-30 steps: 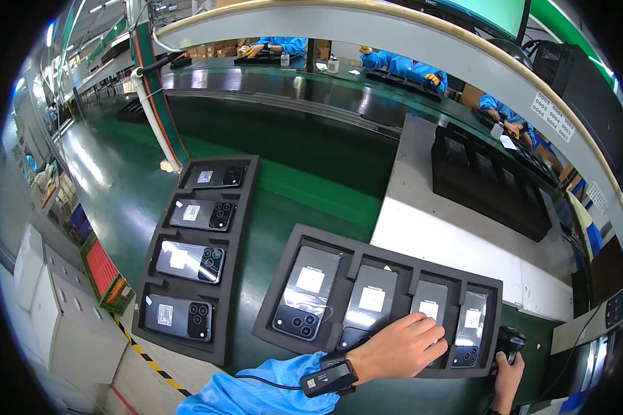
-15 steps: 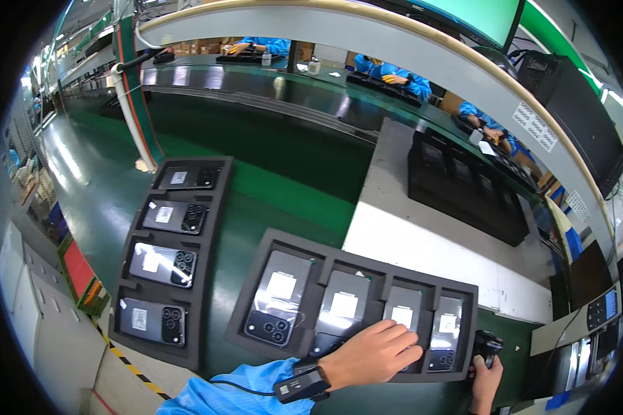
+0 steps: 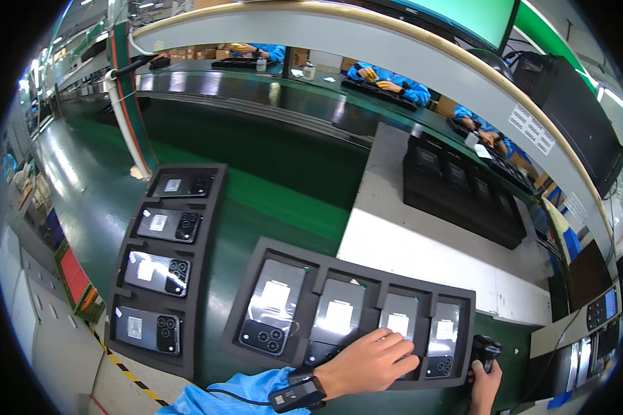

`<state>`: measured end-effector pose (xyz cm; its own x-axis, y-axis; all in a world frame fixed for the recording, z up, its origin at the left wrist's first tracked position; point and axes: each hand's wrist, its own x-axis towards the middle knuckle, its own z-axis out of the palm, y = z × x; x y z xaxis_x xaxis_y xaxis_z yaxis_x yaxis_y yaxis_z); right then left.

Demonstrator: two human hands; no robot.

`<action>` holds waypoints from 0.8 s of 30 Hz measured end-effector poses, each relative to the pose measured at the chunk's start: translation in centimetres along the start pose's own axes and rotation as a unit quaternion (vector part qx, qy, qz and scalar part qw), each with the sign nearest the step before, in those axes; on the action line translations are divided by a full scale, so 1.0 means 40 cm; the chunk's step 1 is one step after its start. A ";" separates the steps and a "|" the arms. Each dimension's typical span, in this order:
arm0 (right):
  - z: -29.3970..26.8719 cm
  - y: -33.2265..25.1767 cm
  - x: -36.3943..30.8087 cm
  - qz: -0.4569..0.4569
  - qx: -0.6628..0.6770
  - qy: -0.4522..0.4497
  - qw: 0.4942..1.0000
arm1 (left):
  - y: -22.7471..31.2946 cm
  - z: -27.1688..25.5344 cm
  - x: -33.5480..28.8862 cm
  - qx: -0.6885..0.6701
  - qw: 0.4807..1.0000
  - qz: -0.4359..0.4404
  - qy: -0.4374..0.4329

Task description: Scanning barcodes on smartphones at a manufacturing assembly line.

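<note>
Little has changed: the left hand (image 3: pixel 368 365) stays over the third phone (image 3: pixel 398 322), which suggests handling continues there. Its fingers are bunched; grip cannot be determined. That phone lies partly beneath them, in the foam tray (image 3: pixel 313 294). The right hand's (image 3: pixel 486 384) fingers wrap a black scanner (image 3: pixel 487 347).

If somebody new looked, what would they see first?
Probably the shiny phones in two nearby dark trays, one at the left, one at the lower middle. The left hand is over the middle tray, and just right of it, the right hand holds a black device.
</note>
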<state>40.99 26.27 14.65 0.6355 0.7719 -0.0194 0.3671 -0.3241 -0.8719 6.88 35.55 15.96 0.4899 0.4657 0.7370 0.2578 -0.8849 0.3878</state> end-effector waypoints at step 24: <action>0.011 -0.091 -0.041 0.015 -0.038 0.000 0.999 | -0.005 0.006 0.002 -0.002 1.000 -0.010 -0.010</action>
<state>38.33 26.42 17.63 0.6475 0.7607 -0.0449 0.3986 -0.3883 -0.8308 7.07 35.77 15.79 0.5012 0.4834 0.7177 0.2645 -0.8753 0.4048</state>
